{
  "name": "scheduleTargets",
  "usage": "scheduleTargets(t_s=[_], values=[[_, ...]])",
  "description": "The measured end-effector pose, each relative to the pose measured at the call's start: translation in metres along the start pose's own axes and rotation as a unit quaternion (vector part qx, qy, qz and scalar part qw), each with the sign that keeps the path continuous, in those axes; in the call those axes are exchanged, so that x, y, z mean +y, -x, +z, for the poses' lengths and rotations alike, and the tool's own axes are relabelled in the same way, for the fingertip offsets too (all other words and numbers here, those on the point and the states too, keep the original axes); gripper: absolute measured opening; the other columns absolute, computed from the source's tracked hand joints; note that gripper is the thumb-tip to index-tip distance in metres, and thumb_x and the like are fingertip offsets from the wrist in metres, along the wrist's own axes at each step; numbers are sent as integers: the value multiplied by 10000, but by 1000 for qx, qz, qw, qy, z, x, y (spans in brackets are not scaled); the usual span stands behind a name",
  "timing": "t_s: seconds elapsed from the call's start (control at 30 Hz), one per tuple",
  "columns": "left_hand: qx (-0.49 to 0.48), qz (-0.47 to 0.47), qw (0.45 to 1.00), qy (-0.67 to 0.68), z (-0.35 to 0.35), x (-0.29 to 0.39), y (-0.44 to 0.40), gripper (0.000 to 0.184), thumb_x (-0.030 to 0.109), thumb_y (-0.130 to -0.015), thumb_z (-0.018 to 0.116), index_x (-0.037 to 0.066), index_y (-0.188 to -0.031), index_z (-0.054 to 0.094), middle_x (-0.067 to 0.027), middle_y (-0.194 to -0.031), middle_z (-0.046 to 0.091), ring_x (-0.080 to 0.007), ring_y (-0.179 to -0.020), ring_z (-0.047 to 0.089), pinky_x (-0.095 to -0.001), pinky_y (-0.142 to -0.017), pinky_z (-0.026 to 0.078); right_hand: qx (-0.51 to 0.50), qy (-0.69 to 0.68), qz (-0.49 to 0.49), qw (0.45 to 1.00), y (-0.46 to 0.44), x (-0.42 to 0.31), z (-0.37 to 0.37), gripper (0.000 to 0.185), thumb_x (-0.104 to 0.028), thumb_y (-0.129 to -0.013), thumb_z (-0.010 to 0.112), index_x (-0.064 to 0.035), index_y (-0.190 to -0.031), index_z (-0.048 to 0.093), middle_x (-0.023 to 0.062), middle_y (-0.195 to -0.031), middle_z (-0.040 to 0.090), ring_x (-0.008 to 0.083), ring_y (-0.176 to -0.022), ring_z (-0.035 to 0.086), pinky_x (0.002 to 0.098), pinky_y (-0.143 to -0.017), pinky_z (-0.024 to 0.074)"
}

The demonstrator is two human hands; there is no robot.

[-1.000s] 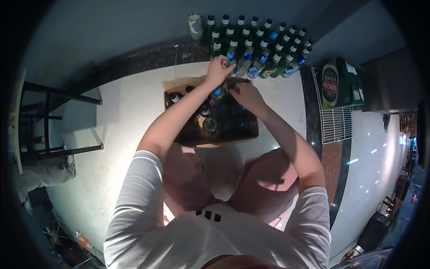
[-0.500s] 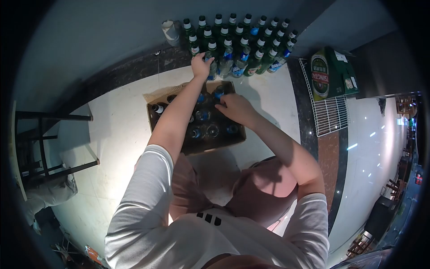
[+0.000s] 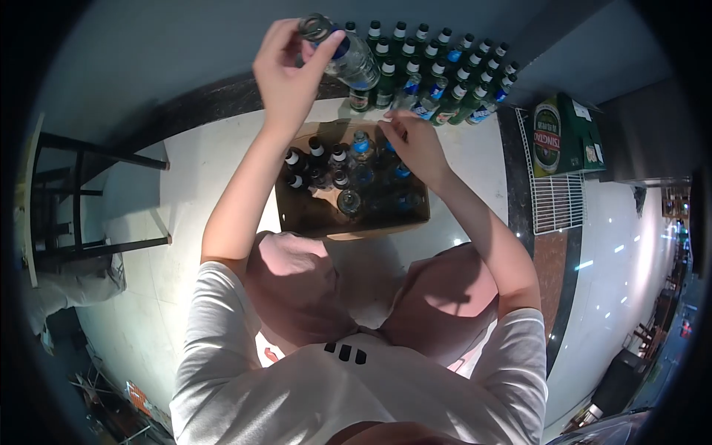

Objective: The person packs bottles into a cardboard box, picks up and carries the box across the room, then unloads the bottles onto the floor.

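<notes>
My left hand [image 3: 289, 67] grips a clear glass bottle [image 3: 356, 67] by its neck, raised and tilted at the left end of the standing bottles. Below it is an open cardboard box [image 3: 356, 236] on the floor, holding several bottles. Some are dark with white neck labels, like the bottle [image 3: 317, 148]; others are clear with blue labels, like the bottle [image 3: 361, 144]. Over the back right of the box, my right hand [image 3: 419, 144] is open, thumb and fingers apart, with nothing visible in it. Part of the box's contents is hidden beneath that hand.
Rows of green bottles [image 3: 452, 93] stand along the wall, with several clear blue-labelled ones in front. To the right are a green Tsingtao carton [image 3: 567, 137] and a white wire rack [image 3: 556, 204]. A dark-legged stool [image 3: 111, 245] stands at left.
My left hand has lifted the clear bottle up and left from the front row. My right hand has left a blue-labelled bottle in the box and moved right and upward.
</notes>
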State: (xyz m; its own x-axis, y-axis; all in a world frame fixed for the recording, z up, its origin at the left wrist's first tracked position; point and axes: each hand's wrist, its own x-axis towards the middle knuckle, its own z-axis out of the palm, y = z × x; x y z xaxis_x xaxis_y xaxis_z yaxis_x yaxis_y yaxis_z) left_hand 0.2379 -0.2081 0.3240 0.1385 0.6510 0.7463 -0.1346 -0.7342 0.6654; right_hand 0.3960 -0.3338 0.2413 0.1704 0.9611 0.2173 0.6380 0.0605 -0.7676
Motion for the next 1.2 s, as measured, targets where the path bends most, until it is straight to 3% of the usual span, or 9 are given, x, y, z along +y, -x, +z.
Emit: scheduleTargets(t_s=[0.03,0.13,0.47,0.53,0.57,0.6,0.67,0.83,1.2], values=[[3,-14,1000,11,-11,21,-2,196,35,-737,714,-31,-884,603,14,-805,485,-39,-640,397,-166,-592,349,13,-20,-16,1000,0,-10,-1,229,-216,-845,602,13,-849,596,106,-689,593,186,-553,571,299,-543,452],[-1,-36,999,-11,-42,65,7,196,21,-734,713,-20,-891,603,32,-798,459,-26,-645,377,-155,-593,317,6,-42,-32,999,-1,-18,6,229,-219,-851,597,10,-864,598,94,-688,590,176,-557,566,289,-542,444],[-190,-181,962,-71,-101,63,80,217,61,-707,723,-28,-864,603,-6,-780,488,-55,-629,395,-181,-581,329,-61,-32,-32,997,3,-16,21,153,-195,-849,594,-47,-884,611,42,-718,610,139,-595,580,269,-552,444],[-270,-177,942,-94,-104,57,91,231,77,-699,732,-18,-866,605,-9,-740,485,-68,-613,410,-190,-573,341,-62,-44,-60,995,4,-13,22,127,-106,-868,579,9,-917,601,31,-705,557,61,-552,466,213,-500,384],[-284,-182,936,-99,-105,50,98,235,94,-698,736,-9,-865,606,-16,-715,480,-81,-600,417,-209,-561,359,-66,-23,-45,997,4,-12,21,124,-158,-843,586,-46,-891,608,46,-724,608,135,-607,583,266,-566,453],[-284,-185,936,-98,-107,45,103,235,94,-698,736,-9,-865,606,-16,-715,480,-81,-600,417,-209,-561,359,-68,-24,-43,996,4,-13,21,124,-158,-843,586,-46,-891,608,46,-724,608,135,-607,583,266,-566,453],[-377,-238,888,-110,-110,35,111,239,81,-710,717,-1,-916,628,-29,-770,520,-91,-690,469,-220,-629,388,-92,-33,-44,994,4,-12,20,131,-150,-842,581,-32,-895,602,64,-736,611,147,-622,592,266,-580,457],[-491,-223,840,-51,-105,-5,137,244,100,-720,705,4,-926,617,-60,-741,504,-154,-638,471,-265,-592,402,-125,0,-65,990,3,-2,23,151,-149,-848,567,-9,-898,597,95,-747,613,177,-644,604,286,-601,462],[-600,-228,767,-15,-109,-51,187,217,37,-713,652,19,-923,599,-71,-764,488,-183,-658,499,-300,-603,416,-200,26,-32,979,6,25,30,160,-131,-849,577,23,-884,608,96,-754,610,160,-638,575,276,-610,459]])
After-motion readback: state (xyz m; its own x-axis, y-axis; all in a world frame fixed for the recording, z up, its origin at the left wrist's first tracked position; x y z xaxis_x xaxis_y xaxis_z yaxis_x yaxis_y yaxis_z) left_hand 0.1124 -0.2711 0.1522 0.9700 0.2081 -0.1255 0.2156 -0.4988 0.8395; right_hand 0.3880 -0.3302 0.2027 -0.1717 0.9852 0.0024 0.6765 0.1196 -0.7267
